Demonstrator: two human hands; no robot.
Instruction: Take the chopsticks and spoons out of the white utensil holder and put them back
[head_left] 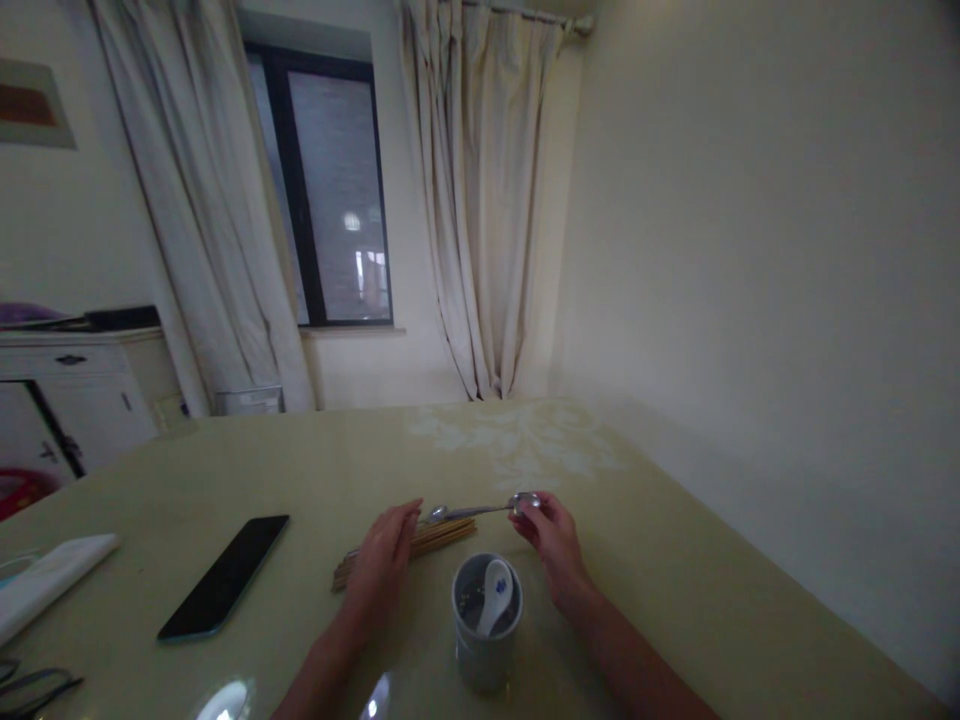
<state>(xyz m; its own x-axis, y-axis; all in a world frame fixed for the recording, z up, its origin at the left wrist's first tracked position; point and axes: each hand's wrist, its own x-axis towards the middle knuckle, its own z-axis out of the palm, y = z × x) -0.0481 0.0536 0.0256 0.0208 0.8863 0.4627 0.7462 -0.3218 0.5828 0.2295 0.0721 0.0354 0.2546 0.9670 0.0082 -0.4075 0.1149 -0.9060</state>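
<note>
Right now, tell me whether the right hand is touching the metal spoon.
Touching. The head view shows the right hand with its fingers closed around the bowl end of the metal spoon, which is held above the chopsticks.

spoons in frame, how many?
2. A metal spoon is held between the left hand and right hand, above the chopsticks. A white ceramic spoon stands in the grey cup. More could be hidden inside the cup.
</note>
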